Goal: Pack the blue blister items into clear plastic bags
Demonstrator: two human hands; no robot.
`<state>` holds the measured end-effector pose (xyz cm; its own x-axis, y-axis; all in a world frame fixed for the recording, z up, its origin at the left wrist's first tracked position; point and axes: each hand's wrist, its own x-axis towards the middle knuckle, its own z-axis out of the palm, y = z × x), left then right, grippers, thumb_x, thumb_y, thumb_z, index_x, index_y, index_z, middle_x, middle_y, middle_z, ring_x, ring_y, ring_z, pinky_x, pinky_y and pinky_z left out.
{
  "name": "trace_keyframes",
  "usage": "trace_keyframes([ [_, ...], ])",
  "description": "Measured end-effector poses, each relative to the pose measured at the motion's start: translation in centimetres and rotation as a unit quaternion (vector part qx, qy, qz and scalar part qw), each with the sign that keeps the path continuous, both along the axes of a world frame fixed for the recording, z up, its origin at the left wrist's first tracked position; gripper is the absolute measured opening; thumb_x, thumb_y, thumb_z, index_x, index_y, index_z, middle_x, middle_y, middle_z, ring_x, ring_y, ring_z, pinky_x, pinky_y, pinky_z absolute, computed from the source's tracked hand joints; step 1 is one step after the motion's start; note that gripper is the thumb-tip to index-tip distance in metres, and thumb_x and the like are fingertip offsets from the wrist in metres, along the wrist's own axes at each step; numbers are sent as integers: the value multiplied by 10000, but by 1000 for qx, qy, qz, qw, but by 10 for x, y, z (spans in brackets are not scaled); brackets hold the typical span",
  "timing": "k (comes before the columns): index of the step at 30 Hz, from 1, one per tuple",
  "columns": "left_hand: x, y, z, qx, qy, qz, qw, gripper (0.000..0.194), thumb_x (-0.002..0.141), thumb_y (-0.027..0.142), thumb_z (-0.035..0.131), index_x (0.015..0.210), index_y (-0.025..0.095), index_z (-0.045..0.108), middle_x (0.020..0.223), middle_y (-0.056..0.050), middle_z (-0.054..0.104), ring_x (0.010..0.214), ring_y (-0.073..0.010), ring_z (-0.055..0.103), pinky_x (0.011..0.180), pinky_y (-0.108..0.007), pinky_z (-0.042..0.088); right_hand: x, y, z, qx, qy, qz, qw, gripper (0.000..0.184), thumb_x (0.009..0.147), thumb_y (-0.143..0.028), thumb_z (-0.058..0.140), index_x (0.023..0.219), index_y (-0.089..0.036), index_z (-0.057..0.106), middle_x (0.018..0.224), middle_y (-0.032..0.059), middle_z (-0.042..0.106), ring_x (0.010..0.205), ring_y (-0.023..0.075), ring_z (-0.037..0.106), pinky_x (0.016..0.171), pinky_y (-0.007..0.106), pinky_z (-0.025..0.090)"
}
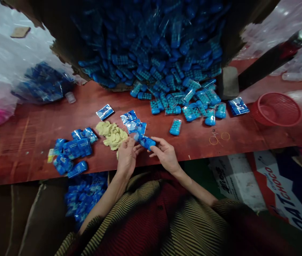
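Note:
A small blue candy bottle [146, 141] in a printed blue wrapper lies tilted between my hands, above the table's front edge. My right hand [166, 155] pinches its right end between thumb and fingers. At the left end, my left hand [126, 156] has its fingers closed on the bottle's wrapper. Beside my left hand sits a heap of pale yellow-green flat pieces [113, 135]. Just behind the bottle lie loose blue printed wrappers [133, 122]. To the left rests a pile of wrapped blue bottles [73, 151].
Clear bottles with turquoise pellets [191, 103] spill from a large torn container at the back. A red basket [277, 109], a stack of blue wrappers [238, 106] and rubber bands [225, 136] are on the right. Below the table edge, more wrapped bottles [87, 195] lie at left.

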<state>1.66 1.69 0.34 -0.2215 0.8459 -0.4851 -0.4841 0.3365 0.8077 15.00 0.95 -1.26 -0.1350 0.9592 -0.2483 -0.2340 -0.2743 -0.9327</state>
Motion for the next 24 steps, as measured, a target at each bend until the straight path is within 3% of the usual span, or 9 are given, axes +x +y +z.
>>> trace_keyframes([
  [3,5,-2,6,-43,-100,-55,993,374,599,427,759,757,147,568,693,-3,634,597,-104,586,614,-244,492,0,-2,0,72,-73,3,995,307,777,-296,631,1075,-223,622,930,21,644,786,140,620,670,282,547],
  [6,5,-4,9,-58,-112,-38,991,357,539,341,814,706,142,569,618,33,607,548,-75,553,589,-208,485,2,-2,3,153,-144,23,977,240,774,-276,655,1009,-229,647,919,18,639,840,153,601,788,315,507],
  [9,2,-3,10,-80,-117,-63,988,331,538,288,819,715,137,583,626,26,622,541,-80,558,557,-202,478,7,0,6,189,-167,32,967,254,745,-278,694,991,-233,652,876,11,620,840,161,579,806,321,483],
  [12,-3,-2,10,-92,-137,-105,981,318,557,277,810,754,138,603,646,8,640,560,-100,581,542,-203,474,12,4,7,192,-143,49,970,464,693,-304,742,1135,-276,602,938,6,583,898,167,555,860,328,461],
  [16,-10,-3,7,-94,-160,-157,970,317,595,280,789,831,147,626,677,-9,652,586,-119,599,562,-224,490,17,9,9,180,-78,115,974,703,675,-324,759,1311,-356,461,1174,14,526,1107,196,497,1003,358,385],
  [20,-8,-5,7,-72,-157,-176,969,345,602,284,785,888,166,631,719,-7,657,602,-123,607,560,-229,497,18,12,8,143,9,179,973,678,705,-358,729,1323,-365,452,1274,23,495,1151,222,492,979,373,425],
  [24,-3,-8,11,-80,-160,-163,970,313,578,299,800,791,157,620,680,0,642,570,-105,581,551,-222,496,18,11,5,148,23,179,972,571,732,-345,706,1271,-351,519,1217,23,514,1108,208,512,952,360,440],
])
